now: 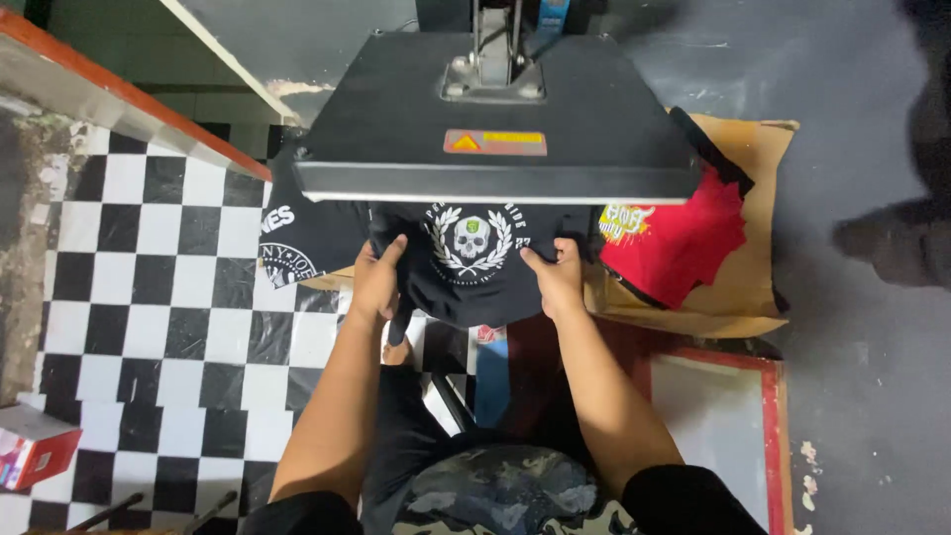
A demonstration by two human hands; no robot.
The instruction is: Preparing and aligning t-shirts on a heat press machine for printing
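A black T-shirt [474, 282] with a white skull-and-wreath print lies under the raised black top plate of a heat press [495, 119], its front edge hanging toward me. My left hand [378, 277] grips the shirt's left side, thumb on top. At the shirt's right side, my right hand [555, 277] pinches the fabric. Both arms reach forward from below.
Another black printed shirt [302, 238] lies left of the press. A red shirt [679, 243] rests on brown cardboard [758, 198] to the right. Checkered black-and-white floor [158, 297] on the left, a red-framed board [733, 416] lower right, a red-and-white box [35, 446] at far left.
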